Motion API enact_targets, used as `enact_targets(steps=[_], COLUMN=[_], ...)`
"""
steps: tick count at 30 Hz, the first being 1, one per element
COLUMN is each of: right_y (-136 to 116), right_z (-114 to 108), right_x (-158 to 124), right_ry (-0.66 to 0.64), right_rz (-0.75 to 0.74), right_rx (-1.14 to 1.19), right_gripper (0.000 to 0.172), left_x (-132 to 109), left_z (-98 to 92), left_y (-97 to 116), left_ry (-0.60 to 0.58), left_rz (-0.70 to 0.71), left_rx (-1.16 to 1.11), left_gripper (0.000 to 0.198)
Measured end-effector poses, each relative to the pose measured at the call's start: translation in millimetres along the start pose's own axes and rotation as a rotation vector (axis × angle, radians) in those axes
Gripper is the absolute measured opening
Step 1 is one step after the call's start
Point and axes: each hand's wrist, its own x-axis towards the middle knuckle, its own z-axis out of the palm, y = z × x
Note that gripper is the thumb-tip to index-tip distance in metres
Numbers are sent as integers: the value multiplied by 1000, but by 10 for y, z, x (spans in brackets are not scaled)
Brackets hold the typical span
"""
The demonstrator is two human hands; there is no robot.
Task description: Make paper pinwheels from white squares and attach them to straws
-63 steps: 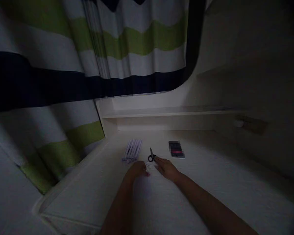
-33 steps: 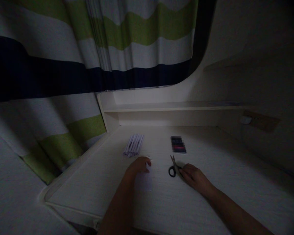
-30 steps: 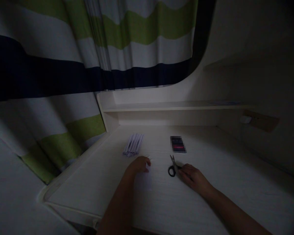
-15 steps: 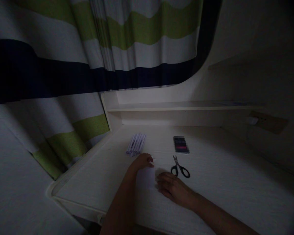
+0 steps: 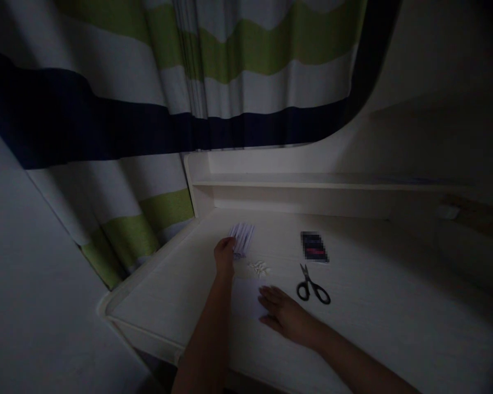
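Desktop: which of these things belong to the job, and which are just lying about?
Likely in the job:
pale sticks, at the left hand
pale sheet, by the right hand
small white pieces
scissors, lying unheld

Probably just lying about:
dark blurred rectangle beyond the scissors

The person's left hand [image 5: 225, 254] is at the left edge of a row of pale rolled sticks [image 5: 244, 235]; in the dim light, whether its fingers grip one is hard to tell. The right hand [image 5: 285, 312] lies with fingers extended at the right side of a pale sheet [image 5: 245, 298]. Small white pieces [image 5: 259, 267] lie just beyond the sheet. Black-handled scissors [image 5: 307, 278] rest on the white desk [image 5: 365, 317], near a dark blurred-out rectangle [image 5: 313, 244], below a striped curtain [image 5: 254, 49].
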Motion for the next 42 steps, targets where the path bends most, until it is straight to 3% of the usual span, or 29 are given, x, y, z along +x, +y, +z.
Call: enact_targets(steps=[7, 15, 25, 34, 42], right_y=[-36, -68, -2, -22, -75], right_z=[36, -91, -41, -84, -102], right_x=[-4, 18, 29, 39, 36], right_ry=[65, 25, 47, 97, 32], right_rz=[-71, -81, -176, -79, 116], right_rx=[-48, 60, -36, 97, 129], right_gripper=[32, 21, 26, 28, 22], left_x=[-83, -106, -80, -84, -84], left_z=[-98, -135, -173, -158, -152], left_y=[-52, -136, -174, -207, -212], left_ry=[31, 77, 72, 52, 56], left_rz=[-42, -46, -49, -42, -36], left_rx=[-68, -99, -114, -105, -114], left_gripper=[27, 27, 26, 26, 25])
